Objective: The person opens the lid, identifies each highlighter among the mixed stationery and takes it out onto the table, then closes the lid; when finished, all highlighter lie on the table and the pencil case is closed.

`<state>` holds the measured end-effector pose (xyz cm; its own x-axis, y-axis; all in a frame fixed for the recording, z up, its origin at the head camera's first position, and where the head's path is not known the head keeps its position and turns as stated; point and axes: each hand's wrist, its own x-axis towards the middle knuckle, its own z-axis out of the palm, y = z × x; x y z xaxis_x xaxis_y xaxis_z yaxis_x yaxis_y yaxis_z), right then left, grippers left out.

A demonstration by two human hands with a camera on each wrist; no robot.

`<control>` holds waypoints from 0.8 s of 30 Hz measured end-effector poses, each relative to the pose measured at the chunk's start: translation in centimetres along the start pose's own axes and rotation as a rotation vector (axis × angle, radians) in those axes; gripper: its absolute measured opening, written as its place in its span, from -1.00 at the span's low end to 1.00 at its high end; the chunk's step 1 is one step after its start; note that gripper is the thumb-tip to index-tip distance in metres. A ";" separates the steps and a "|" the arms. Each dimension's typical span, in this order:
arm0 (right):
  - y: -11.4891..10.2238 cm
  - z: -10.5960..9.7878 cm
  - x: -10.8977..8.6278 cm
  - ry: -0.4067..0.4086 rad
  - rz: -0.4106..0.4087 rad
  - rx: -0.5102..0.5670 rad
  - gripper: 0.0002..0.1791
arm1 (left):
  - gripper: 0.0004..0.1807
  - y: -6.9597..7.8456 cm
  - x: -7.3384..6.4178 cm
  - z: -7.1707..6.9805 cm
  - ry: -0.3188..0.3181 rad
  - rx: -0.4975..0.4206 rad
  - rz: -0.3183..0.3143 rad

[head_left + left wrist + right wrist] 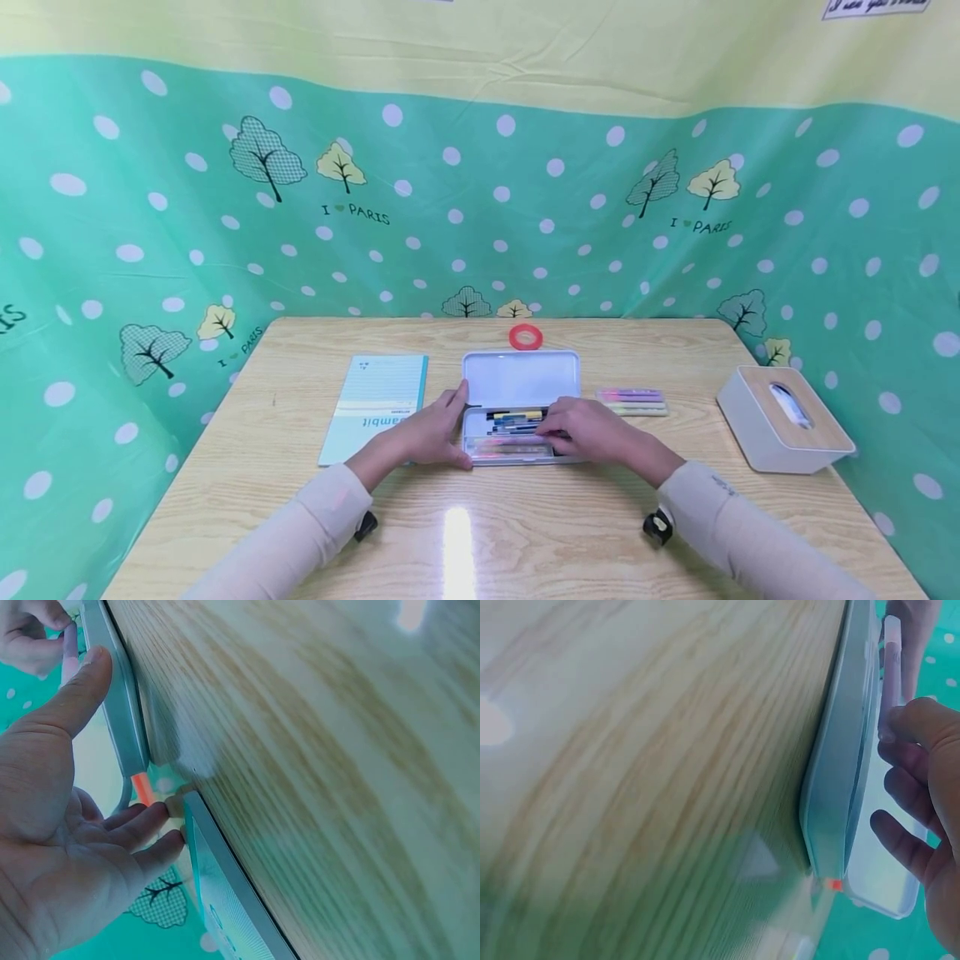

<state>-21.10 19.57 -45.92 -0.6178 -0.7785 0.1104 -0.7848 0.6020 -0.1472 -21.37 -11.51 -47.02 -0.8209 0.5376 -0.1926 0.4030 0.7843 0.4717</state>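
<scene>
A white metal pencil case (521, 379) lies on the table with its lid tipped back. Several pens (513, 421), dark, yellow and blue, lie inside, and pale coloured markers lie along the front. My right hand (588, 427) is over the right part of the case. Between thumb and forefinger it pinches a slim pale purple marker (890, 682) with a whitish end, raised above the front rim in the right wrist view. My left hand (431, 429) rests against the case's left end, thumb at the front corner and fingers loosely extended.
A light blue notebook (375, 400) lies left of the case, close to my left fingers. Behind the case is a red tape roll (526, 337). A pack of coloured markers (632, 402) lies to the right, and a tissue box (784, 421) stands at the right edge.
</scene>
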 end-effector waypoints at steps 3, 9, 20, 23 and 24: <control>0.3 -0.3 -0.3 -0.001 0.015 0.007 -0.83 | 0.50 -0.1 0.1 0.0 -0.003 0.003 0.005; 1.2 -0.6 -1.0 0.030 0.041 0.012 -0.84 | 0.48 -0.1 0.0 -0.1 -0.007 -0.004 0.007; 3.3 -1.3 -3.5 0.054 0.165 0.021 -0.79 | 0.49 -0.1 0.1 -0.1 0.003 -0.008 0.016; 3.7 -1.5 -4.1 0.064 0.189 0.025 -0.77 | 0.49 -0.2 0.1 0.0 0.003 -0.010 0.013; 3.8 -1.5 -4.3 0.068 0.202 0.025 -0.77 | 0.49 -0.2 0.1 0.0 0.003 -0.012 0.012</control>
<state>-21.52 25.51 -45.46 -0.7651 -0.6281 0.1417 -0.6436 0.7394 -0.1977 -21.55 -11.65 -47.13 -0.8172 0.5459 -0.1849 0.4078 0.7743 0.4839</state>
